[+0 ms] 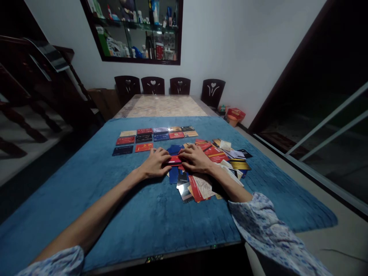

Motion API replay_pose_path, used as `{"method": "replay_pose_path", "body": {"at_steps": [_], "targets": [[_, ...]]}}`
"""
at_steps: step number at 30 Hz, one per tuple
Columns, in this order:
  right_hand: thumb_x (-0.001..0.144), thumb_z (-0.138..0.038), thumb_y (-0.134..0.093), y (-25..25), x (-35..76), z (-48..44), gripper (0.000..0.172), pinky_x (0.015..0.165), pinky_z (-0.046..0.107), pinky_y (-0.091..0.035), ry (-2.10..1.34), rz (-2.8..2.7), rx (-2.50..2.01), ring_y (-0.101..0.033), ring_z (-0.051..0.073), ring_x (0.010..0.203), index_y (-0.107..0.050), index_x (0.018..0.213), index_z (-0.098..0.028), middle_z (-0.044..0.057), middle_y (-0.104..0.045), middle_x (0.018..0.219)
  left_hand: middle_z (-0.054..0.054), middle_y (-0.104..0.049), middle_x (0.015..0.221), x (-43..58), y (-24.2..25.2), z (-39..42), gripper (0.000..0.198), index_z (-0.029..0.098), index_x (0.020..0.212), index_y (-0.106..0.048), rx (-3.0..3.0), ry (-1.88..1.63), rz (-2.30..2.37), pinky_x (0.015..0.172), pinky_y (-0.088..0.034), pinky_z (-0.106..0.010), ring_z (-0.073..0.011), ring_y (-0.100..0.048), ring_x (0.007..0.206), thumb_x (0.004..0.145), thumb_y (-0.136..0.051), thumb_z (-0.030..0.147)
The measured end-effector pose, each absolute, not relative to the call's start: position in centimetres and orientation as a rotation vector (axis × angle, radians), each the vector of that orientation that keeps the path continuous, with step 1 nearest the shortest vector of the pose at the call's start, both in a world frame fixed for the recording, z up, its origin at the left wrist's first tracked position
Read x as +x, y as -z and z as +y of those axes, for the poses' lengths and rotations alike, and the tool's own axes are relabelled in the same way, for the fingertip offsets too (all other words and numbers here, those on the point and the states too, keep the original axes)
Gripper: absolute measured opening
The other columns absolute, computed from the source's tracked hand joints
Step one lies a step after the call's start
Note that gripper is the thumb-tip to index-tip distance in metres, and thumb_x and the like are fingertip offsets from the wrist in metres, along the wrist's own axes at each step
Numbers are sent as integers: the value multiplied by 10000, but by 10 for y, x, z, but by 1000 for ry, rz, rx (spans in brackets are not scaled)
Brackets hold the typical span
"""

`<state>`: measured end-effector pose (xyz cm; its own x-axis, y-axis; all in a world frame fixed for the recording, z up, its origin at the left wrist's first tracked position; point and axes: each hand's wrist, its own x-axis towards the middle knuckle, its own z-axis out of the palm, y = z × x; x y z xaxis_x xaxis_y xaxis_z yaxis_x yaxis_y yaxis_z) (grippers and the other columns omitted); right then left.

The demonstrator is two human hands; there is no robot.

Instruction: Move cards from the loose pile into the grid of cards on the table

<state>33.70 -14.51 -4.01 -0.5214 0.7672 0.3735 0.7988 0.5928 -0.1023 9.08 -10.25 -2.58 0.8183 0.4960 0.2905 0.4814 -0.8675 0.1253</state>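
Observation:
A red card (pixel 174 160) lies between my two hands, over the left side of a loose heap of cards (pixel 215 153). My left hand (pixel 156 163) has its fingers closed on the card's left end. The fingers of my right hand (pixel 194 158) are bent over its right end, and that wrist crosses the heap. Blue, white, gold and red cards stick out around and under my right hand. Left of the heap and farther off, several cards (pixel 144 138) are laid flat in rows, among them a dark blue card (pixel 122 150) at the near left.
A blue cloth (pixel 115 203) covers the near part of the table; its far marble-patterned top (pixel 169 105) is bare. Dark chairs (pixel 213 92) stand at the far end. A red bag (pixel 236 114) sits in a bin by the wall, and a glass-shelved cabinet (pixel 138 28) is set in it.

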Motion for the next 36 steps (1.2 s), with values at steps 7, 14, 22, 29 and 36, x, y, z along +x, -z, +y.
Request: {"method": "replay_pose_path", "body": {"at_steps": [7, 14, 22, 29, 36], "targets": [[863, -415, -663, 34, 332, -150, 353, 948, 492, -385, 48, -2462, -1185, -435, 306, 1162, -716, 1143, -206, 99, -671, 1242, -97, -666, 1085, 89, 28, -102, 225, 176, 1027, -690, 2953, -539, 687, 927, -332, -466, -253, -526, 1025, 904, -565, 316], [884, -384, -659, 32, 330, -150, 260, 1055, 542, -340, 56, -2492, -1008, -476, 277, 1102, -744, 1067, -219, 83, -715, 1102, -91, -665, 1008, 88, 31, -100, 247, 190, 1052, -706, 3004, -557, 619, 911, -347, -432, -243, -534, 1011, 943, -542, 339], [945, -344, -603, 38, 328, -144, 212, 941, 450, -442, 170, -2396, -903, -538, 243, 1018, -760, 1017, -220, 86, -734, 936, -90, -704, 948, 82, 29, -95, 285, 196, 1035, -738, 3048, -665, 461, 892, -396, -408, -229, -578, 984, 990, -495, 339], [1013, -308, -485, 46, 328, -137, 315, 825, 346, -461, 256, -2215, -1020, -552, 202, 871, -737, 852, -208, 70, -723, 809, -85, -693, 841, 81, 31, -86, 300, 175, 933, -748, 2854, -923, 478, 784, -489, -377, -209, -581, 871, 990, -472, 279], [991, -268, -519, 51, 326, -133, 242, 807, 337, -469, 160, -2156, -1217, -577, 206, 869, -753, 962, -216, 77, -709, 846, -83, -706, 934, 80, 41, -81, 281, 170, 1054, -716, 2715, -957, 612, 815, -544, -398, -203, -604, 906, 877, -508, 107]]}}
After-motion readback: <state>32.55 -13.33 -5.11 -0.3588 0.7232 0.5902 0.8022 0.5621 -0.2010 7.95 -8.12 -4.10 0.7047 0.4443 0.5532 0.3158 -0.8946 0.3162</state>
